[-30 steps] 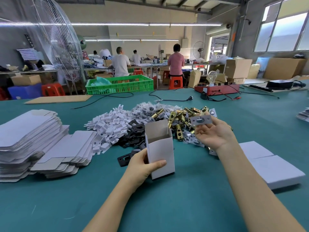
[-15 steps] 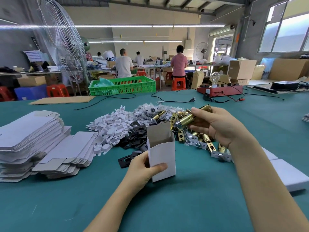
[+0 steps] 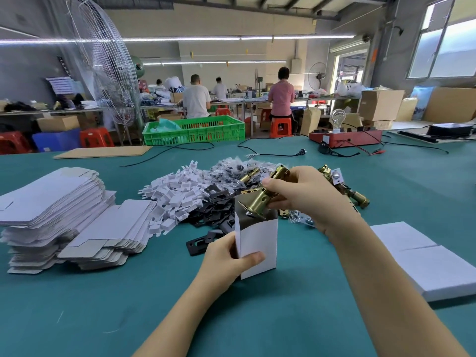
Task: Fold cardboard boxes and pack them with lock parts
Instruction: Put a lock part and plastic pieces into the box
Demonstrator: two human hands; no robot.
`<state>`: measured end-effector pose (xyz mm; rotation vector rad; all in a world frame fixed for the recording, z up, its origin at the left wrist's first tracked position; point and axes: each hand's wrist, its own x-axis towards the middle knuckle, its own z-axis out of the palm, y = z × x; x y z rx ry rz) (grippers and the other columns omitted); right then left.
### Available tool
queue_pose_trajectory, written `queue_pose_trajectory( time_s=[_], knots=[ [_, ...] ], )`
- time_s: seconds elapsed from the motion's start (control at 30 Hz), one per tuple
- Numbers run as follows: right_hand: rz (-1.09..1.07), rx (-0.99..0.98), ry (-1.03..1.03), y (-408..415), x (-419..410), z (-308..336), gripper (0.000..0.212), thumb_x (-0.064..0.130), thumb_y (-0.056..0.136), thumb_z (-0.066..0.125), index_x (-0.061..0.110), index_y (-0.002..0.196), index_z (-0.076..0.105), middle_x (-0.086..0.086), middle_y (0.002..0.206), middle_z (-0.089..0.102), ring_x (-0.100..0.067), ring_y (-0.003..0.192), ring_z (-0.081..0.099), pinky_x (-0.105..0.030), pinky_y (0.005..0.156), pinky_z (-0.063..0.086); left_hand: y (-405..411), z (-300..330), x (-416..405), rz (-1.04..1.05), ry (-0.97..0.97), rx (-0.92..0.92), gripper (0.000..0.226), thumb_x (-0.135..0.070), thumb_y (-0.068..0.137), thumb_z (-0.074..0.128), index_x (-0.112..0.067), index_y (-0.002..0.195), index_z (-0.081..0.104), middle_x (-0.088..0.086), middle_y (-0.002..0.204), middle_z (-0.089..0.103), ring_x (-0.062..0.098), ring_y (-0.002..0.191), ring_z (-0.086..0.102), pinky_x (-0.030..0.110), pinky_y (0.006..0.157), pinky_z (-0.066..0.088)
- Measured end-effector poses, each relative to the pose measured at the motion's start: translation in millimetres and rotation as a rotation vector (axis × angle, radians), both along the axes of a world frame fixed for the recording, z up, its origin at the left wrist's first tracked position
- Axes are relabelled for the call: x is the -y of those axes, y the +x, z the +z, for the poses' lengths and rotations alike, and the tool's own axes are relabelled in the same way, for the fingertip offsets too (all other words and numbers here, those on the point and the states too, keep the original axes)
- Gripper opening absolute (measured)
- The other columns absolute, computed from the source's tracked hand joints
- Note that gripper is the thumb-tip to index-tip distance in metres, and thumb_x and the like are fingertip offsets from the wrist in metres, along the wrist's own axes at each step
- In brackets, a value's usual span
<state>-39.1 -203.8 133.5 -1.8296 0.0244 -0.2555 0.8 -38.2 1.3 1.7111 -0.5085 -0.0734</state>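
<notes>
The teal felt-covered counter (image 3: 257, 318) carries, to your left, a tall stack of flat white cardboard blanks (image 3: 51, 215). Beyond your hands lies a mixed heap of white plastic pieces (image 3: 177, 194) and flat black metal plates (image 3: 213, 215). Your left hand (image 3: 226, 261) grips the upright open white cardboard box (image 3: 257, 243) (thumb across its front face). Your right hand (image 3: 306, 194) clasps a brass cylindrical lock latch (image 3: 262, 199), tilted, its plate end inside the box mouth.

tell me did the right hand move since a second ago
Yes. The right hand, gripping a brass latch, came from over the pile of brass parts toward the person, to the open top of the white box.
</notes>
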Motion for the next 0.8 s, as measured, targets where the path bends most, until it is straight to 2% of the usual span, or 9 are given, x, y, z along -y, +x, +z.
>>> queue_pose_trajectory(
  time_s=[0.13,0.23,0.33,0.43,0.57,0.63,0.73,0.8],
  knots=[
    [-0.099,0.087,-0.049,4,-7,-5,0.026,0.023,0.087,0.069,-0.002,0.08,0.062,-0.018,0.081,0.072,-0.025,0.069,0.072,-0.049,0.077,0.058,0,0,0,0.005,-0.011,-0.002,0.033,-0.017,0.075,0.084,-0.037,0.096,0.07,-0.016,0.094,0.074,0.002,0.086,0.07,0.014,0.067,0.051],
    [-0.185,0.116,-0.236,6,-12,-8,0.037,0.032,0.087,0.067,-0.004,0.087,0.057,-0.019,0.085,0.069,-0.028,0.076,0.069,-0.046,0.075,0.056,0,0,-1,0.006,-0.006,0.006,0.034,-0.016,0.075,0.084,-0.035,0.1,0.069,-0.017,0.095,0.074,0.001,0.086,0.069,0.013,0.067,0.05],
    [-0.259,0.2,-0.483,5,-16,-10,0.037,0.037,0.087,0.065,0.007,0.075,0.048,-0.014,0.082,0.057,-0.027,0.079,0.055,-0.031,0.059,0.037,0,0,0,0.01,-0.012,-0.005,0.035,-0.013,0.075,0.084,-0.031,0.102,0.069,-0.016,0.094,0.074,0.003,0.086,0.07,0.013,0.067,0.05],
    [-0.263,0.214,-0.651,4,-19,-10,0.042,0.038,0.086,0.065,0.018,0.067,0.034,-0.001,0.077,0.039,-0.015,0.07,0.039,-0.021,0.054,0.024,-1,1,1,0.003,-0.024,-0.018,0.036,-0.012,0.074,0.084,-0.029,0.103,0.069,-0.014,0.095,0.074,0.005,0.087,0.07,0.014,0.068,0.051],
    [-0.26,0.174,-0.826,6,-20,-14,0.041,0.038,0.085,0.063,0.019,0.067,0.032,0.001,0.076,0.038,-0.02,0.075,0.041,-0.03,0.055,0.025,-1,1,3,0.005,-0.02,-0.023,0.037,-0.014,0.073,0.085,-0.032,0.101,0.069,-0.014,0.095,0.074,0.004,0.087,0.069,0.013,0.068,0.051],
    [-0.275,0.197,-0.862,5,-21,-16,0.039,0.034,0.085,0.062,0.017,0.069,0.031,0.002,0.072,0.038,-0.021,0.071,0.042,-0.027,0.05,0.023,0,0,2,0.007,-0.025,-0.032,0.036,-0.013,0.073,0.085,-0.031,0.1,0.069,-0.015,0.094,0.074,0.004,0.087,0.07,0.013,0.067,0.051],
    [-0.295,0.24,-0.9,6,-22,-19,0.037,0.023,0.082,0.063,0.017,0.085,0.027,0.001,0.07,0.04,-0.017,0.058,0.039,-0.028,0.046,0.022,0,-1,2,0.005,-0.035,-0.04,0.036,-0.011,0.074,0.085,-0.029,0.101,0.07,-0.013,0.094,0.075,0.006,0.087,0.07,0.014,0.068,0.051],
    [-0.292,0.221,-0.965,6,-22,-22,0.038,0.021,0.082,0.062,0.018,0.088,0.025,0.001,0.07,0.041,-0.019,0.059,0.04,-0.03,0.045,0.023,1,-1,3,0.005,-0.042,-0.047,0.036,-0.01,0.074,0.084,-0.028,0.101,0.07,-0.012,0.095,0.075,0.006,0.087,0.07,0.014,0.068,0.051]
  ],
)
